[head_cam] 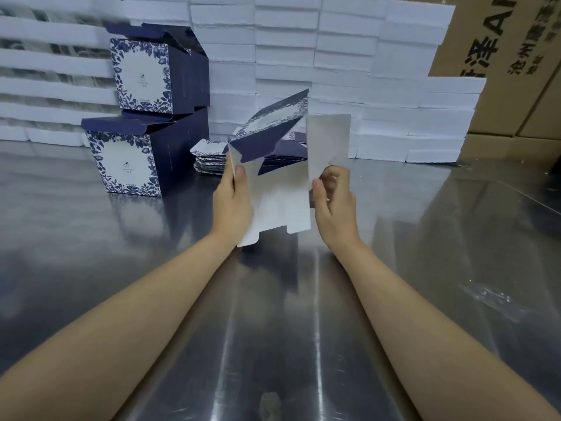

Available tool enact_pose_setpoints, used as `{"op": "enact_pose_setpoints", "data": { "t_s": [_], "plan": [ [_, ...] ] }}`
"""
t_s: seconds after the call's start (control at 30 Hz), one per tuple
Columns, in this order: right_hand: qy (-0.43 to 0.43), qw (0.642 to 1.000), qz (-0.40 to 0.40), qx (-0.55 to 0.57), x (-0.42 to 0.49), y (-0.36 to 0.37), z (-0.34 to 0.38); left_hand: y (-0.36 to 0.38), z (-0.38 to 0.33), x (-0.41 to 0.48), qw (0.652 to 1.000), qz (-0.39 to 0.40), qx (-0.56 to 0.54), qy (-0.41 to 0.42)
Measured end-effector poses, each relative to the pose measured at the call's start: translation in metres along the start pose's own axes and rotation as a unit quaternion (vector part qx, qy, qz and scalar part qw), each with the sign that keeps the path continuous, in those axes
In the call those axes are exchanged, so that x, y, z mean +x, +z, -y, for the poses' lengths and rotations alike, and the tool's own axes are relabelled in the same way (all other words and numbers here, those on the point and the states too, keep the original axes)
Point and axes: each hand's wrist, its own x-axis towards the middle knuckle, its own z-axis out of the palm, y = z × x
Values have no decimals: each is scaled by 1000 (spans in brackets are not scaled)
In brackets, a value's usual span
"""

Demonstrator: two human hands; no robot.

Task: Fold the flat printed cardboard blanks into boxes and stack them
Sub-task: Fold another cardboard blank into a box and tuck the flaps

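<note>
head view: looks down over both bare forearms to the desk.
blank (279, 202): held up in the air above the desk (303, 314), between the two grips, with its white inner side toward the camera. It is partly opened: a dark blue printed panel tilts up and away at the top, and a white panel stands up at the right.
left grip (232, 205): closed on the left edge of the blank, thumb on the white side, the other fingers hidden behind the card.
right grip (334, 205): fingers curled, thumb against the right edge of the blank, pinching the card there; the contact is a little blurred.
pile of flat blanks (212, 161): lies on the desk just behind the held blank, partly hidden by it.
folded boxes (127, 159): at the far left of the desk, one level on top of the other, blue flower print on a white front, top flaps open.
white packs (334, 56): stacked like a wall along the far side of the desk.
brown carton (501, 56): at the far right, behind the white packs, with black printed characters.
clear film (491, 299): a crumpled piece on the desk at the right, well apart from both grips.
</note>
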Motion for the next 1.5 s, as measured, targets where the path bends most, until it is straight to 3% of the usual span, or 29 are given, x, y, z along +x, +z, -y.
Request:
{"op": "enact_pose_setpoints", "data": {
  "t_s": [0.1,0.3,0.4,0.73,0.83,1.0,1.1,1.27,1.5],
  "plan": [
    [-31,999,11,5,1,5,-2,-3,0,7,996,-3,-60,-63],
    [-12,994,100,-30,0,2,-12,-2,1,11,986,2,-141,-90],
    [14,998,60,2,2,4,-10,-4,4,8,982,32,-181,-52],
    [58,991,-119,-15,7,-5,-12,-1,2,-6,984,161,-13,79],
    [80,988,-127,45,7,-7,-7,-1,2,-6,986,119,8,114],
    [67,994,-87,18,6,-2,-12,-4,1,1,994,19,-44,96],
    [73,995,-62,-1,6,-1,-10,-3,2,4,991,-9,2,135],
    [3,995,-10,-101,4,0,-7,0,8,4,982,5,73,175],
    [4,995,-31,-94,4,1,-7,0,12,2,979,23,102,176]
  ]
}}
